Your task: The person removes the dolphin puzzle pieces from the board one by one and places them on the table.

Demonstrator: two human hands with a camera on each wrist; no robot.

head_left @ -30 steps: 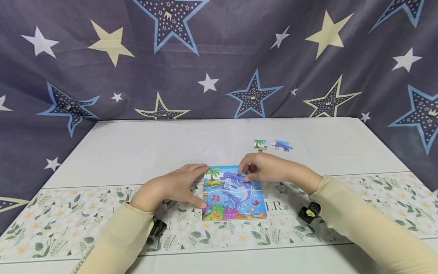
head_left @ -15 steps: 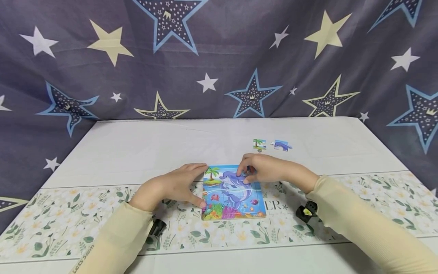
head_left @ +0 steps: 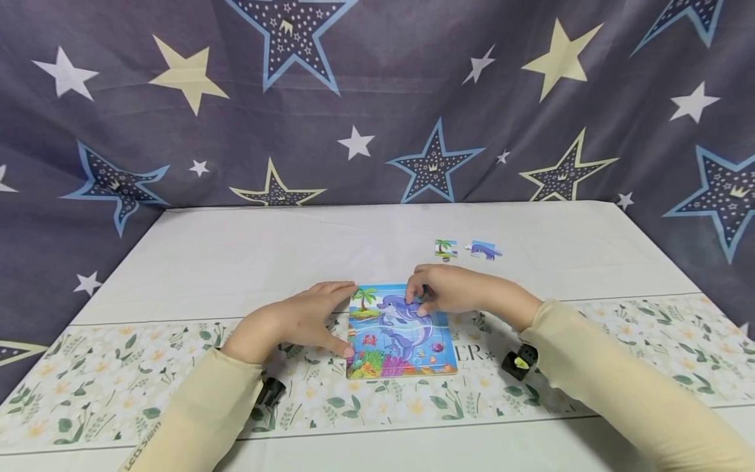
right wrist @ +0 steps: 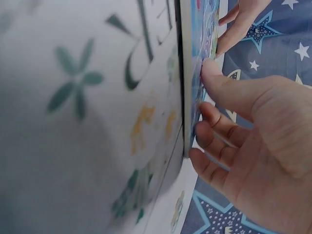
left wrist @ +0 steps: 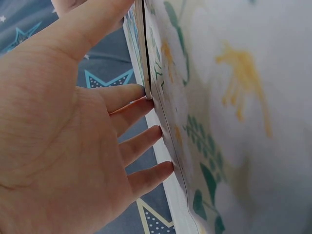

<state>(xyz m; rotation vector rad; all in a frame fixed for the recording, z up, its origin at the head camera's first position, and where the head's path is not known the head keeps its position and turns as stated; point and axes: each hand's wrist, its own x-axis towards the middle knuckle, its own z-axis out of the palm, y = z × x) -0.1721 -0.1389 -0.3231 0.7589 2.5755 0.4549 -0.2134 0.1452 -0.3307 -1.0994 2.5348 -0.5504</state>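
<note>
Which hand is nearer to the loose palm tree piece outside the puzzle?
Right. The right hand is close by, on the near side of the loose palm tree piece; the left hand is farther, at the left edge of the puzzle.

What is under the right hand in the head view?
The puzzle: its near portion shows, but the right hand hides its far right corner and some tabletop.

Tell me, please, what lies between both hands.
In the head view, the dolphin puzzle lies there; the left hand is at its left edge, the right hand over its upper right corner.
</note>
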